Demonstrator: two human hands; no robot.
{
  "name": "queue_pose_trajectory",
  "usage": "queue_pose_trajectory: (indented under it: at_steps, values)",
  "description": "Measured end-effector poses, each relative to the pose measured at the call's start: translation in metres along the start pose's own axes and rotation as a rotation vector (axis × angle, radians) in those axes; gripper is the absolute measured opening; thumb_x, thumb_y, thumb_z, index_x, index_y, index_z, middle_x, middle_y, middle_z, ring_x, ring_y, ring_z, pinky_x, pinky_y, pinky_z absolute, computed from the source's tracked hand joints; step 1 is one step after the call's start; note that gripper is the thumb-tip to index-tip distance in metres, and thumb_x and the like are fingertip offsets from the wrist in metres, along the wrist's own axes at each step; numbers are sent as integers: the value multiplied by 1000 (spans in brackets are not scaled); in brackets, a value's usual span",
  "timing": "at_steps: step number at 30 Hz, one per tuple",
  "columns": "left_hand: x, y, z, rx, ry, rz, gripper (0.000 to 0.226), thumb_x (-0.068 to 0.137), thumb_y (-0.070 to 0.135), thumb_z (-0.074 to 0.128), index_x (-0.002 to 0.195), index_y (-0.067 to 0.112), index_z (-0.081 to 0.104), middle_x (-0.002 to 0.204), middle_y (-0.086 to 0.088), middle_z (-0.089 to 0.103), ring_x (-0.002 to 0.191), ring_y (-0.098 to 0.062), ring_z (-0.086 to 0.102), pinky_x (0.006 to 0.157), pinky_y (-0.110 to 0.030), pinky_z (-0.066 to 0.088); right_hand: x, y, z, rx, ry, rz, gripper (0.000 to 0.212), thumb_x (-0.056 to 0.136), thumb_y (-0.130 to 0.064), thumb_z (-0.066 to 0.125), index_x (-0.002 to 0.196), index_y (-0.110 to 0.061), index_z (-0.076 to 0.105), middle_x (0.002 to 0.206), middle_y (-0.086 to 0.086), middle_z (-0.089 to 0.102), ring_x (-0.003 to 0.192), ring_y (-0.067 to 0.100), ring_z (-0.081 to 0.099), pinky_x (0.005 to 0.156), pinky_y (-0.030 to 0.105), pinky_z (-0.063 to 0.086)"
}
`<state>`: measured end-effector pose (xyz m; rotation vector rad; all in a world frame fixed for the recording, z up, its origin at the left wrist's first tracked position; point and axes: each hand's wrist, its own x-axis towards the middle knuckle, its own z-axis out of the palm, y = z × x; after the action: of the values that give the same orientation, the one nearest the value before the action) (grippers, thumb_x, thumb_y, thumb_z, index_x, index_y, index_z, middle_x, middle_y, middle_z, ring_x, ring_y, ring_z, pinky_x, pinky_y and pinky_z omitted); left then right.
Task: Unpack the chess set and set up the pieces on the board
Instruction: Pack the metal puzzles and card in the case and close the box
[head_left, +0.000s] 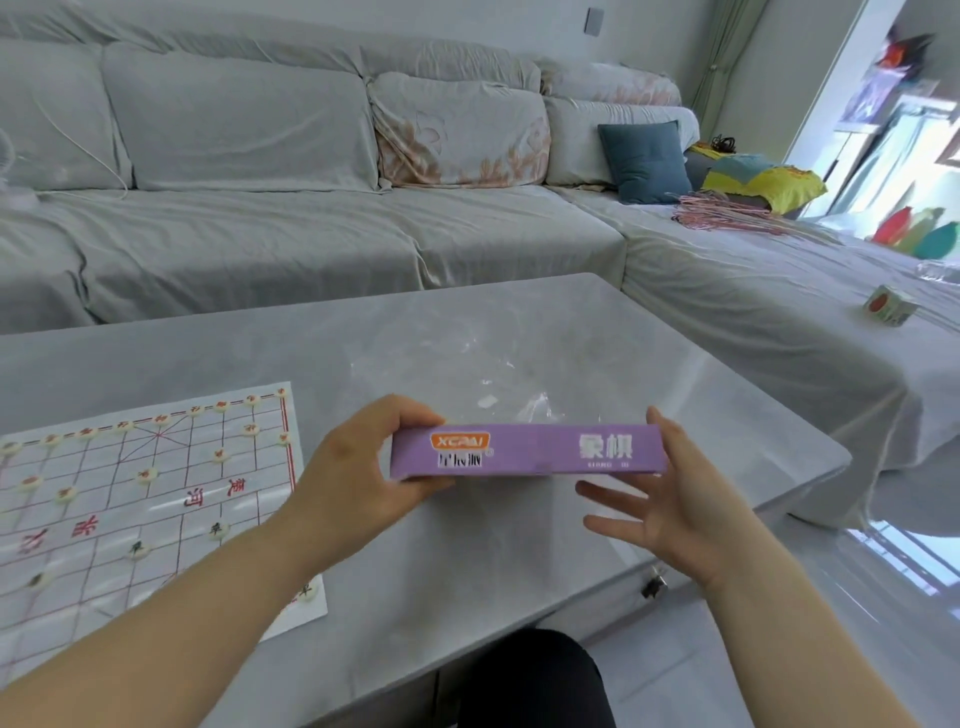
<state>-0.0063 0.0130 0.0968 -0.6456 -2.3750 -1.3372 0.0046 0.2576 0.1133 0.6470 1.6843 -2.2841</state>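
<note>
1. The left hand (358, 467) grips the left end of a long purple box (524, 452), with the thumb on the near face and the fingers curled over the top edge.
2. The right hand (675, 504) is spread wide at the box's right end. One finger stands up against that end, and the other fingers (613, 493) fan out straight below the box, clasping nothing.
3. Both forearms reach forward from the lower edge of the view, the left one passing over the corner of the board.
4. The box is held level over the tabletop (467, 597), with its long side turned toward the person. An orange badge on the left reads "XCPAI" above a row of blurred dark characters. White characters "象棋" stand on the right, and the tiny line of Latin letters under them is too small to read surely.
5. Just behind the box a crumpled sheet of clear plastic wrap (483, 364) lies on the grey marbled surface.
6. To the left a paper board (104, 519) lies flat, ruled with a red grid and with large red characters printed across its middle band. Round cream pieces (220, 455) sit on the line crossings, red-marked ones along the far rows and a few dark-marked ones nearer.
7. Beyond the tabletop is a long sofa (260, 244) under a grey cover, with a teal cushion (647, 161) propped toward its right corner.
</note>
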Motion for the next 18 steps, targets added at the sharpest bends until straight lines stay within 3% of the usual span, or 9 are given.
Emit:
queue_pose_trajectory:
  at_steps: [2,4,6,8,10,12,13,15,18]
  values:
    - [-16,-5,9,8,-17,13,48,58,39,71,97,47,44,104,44,49,94,12,52,80,-1,40,-7,7,-8,-20,-60,59,39,88,-47,44,103,-15,59,97,12,64,85,29,65,47,34,55]
    - [-30,-14,19,24,-73,36,45,61,48,62,102,47,42,110,46,44,99,16,49,83,-4,42,-12,13,-12,-53,-103,101,28,89,-36,46,93,-12,60,76,10,68,65,23,68,42,30,53]
    - [-38,-18,23,29,-179,-14,50,57,54,57,104,58,39,116,49,37,106,24,39,90,-4,38,-12,21,-12,-57,-101,111,16,89,-19,49,86,-7,59,57,8,65,48,17,64,38,27,52]
    - [-43,-17,24,17,-336,-188,71,45,62,58,111,69,31,125,45,22,113,24,25,98,-2,24,-9,30,-11,-32,-92,93,10,89,-10,49,85,-5,57,54,7,65,43,15,62,38,26,52]
    - [-44,-16,23,-79,-379,-466,99,43,64,67,131,50,23,135,25,20,121,7,26,100,-14,25,-5,39,-12,-24,-105,62,10,90,-6,48,91,-7,58,61,6,67,46,15,64,40,27,53]
    - [-44,-18,24,-335,-273,-757,90,68,51,71,141,29,21,142,7,30,121,-11,41,92,-26,39,-2,46,-15,-8,-125,41,15,90,-4,46,92,-11,58,64,5,70,49,16,65,41,28,54]
    - [-43,-19,25,-480,-217,-880,75,81,41,61,142,22,22,138,0,41,112,-17,52,82,-29,47,-1,50,-16,1,-132,36,17,90,-3,45,92,-13,58,64,5,70,49,17,65,42,29,54]
    - [-42,-22,31,-650,-209,-1045,56,89,26,52,138,12,31,110,-6,64,81,-19,65,61,-29,54,2,56,-19,20,-154,33,19,89,-2,45,93,-15,59,66,5,71,52,18,66,43,29,55]
    - [-45,-25,37,-645,-224,-1065,37,89,15,54,124,10,45,80,-7,72,66,-18,67,59,-28,55,6,62,-25,45,-192,21,23,89,-1,44,99,-15,58,71,6,72,54,19,67,43,29,55]
